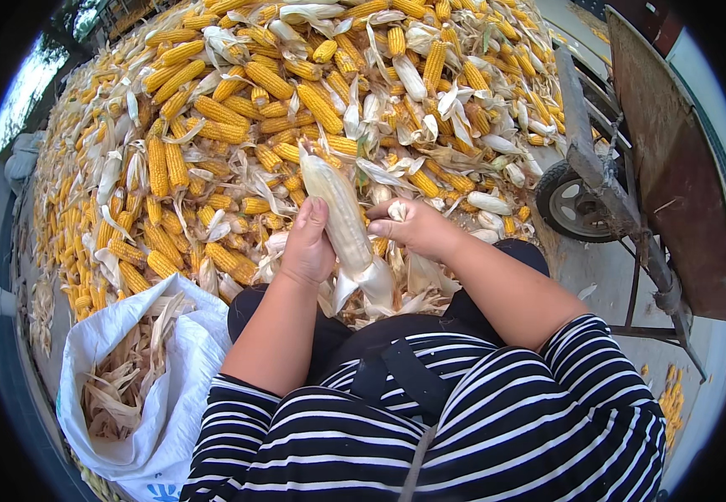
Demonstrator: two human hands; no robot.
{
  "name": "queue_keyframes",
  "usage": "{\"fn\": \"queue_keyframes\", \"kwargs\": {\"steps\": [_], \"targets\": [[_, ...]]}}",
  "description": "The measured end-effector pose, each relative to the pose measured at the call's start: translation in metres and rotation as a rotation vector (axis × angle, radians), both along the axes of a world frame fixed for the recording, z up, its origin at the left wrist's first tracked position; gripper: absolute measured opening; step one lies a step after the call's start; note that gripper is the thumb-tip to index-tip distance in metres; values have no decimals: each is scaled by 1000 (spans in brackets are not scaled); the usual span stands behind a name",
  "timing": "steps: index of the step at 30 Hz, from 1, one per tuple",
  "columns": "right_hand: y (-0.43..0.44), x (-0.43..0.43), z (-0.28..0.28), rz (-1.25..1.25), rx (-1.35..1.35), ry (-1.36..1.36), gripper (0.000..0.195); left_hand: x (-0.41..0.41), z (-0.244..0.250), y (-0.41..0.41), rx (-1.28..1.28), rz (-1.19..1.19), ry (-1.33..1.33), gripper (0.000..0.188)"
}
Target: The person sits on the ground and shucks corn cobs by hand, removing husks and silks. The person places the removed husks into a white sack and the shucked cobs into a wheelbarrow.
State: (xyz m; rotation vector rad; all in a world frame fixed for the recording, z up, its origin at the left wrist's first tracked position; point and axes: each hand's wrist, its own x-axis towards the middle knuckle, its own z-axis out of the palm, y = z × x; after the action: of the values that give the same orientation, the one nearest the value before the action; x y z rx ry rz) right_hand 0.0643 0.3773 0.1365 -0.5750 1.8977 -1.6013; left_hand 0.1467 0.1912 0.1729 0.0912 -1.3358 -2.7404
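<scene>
An ear of corn (pixel 337 207), still wrapped in pale, thin husk, stands tilted in front of me with its tip pointing away. My left hand (pixel 311 248) grips it from the left side, thumb up along the husk. Peeled husk leaves (pixel 369 282) fold back around its lower end. Just right of the ear, my right hand (pixel 419 229) is closed on a whitish piece of husk (pixel 398 210), whose end pokes out above the fingers. Loose husks (pixel 422 304) lie below both hands, between my legs.
A large heap of yellow corn ears (pixel 218 128) and husks rises ahead. At my left stands a white woven sack (pixel 203 351) holding dry husks (pixel 130 383). To the right is a metal cart (pixel 676 182) with a rubber-tyred wheel (pixel 573 201); loose kernels (pixel 671 401) lie on the floor.
</scene>
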Motion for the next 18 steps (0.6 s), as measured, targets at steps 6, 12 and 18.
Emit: {"fn": "queue_keyframes", "kwargs": {"steps": [6,12,18], "targets": [[-15,29,14,85,112,200,52,-9,-30,6,-92,25,43,54],[-7,21,25,-16,480,573,46,1,14,3,-459,424,-70,37],[-3,14,26,-21,608,630,48,8,19,-1,-664,474,-114,31]]}}
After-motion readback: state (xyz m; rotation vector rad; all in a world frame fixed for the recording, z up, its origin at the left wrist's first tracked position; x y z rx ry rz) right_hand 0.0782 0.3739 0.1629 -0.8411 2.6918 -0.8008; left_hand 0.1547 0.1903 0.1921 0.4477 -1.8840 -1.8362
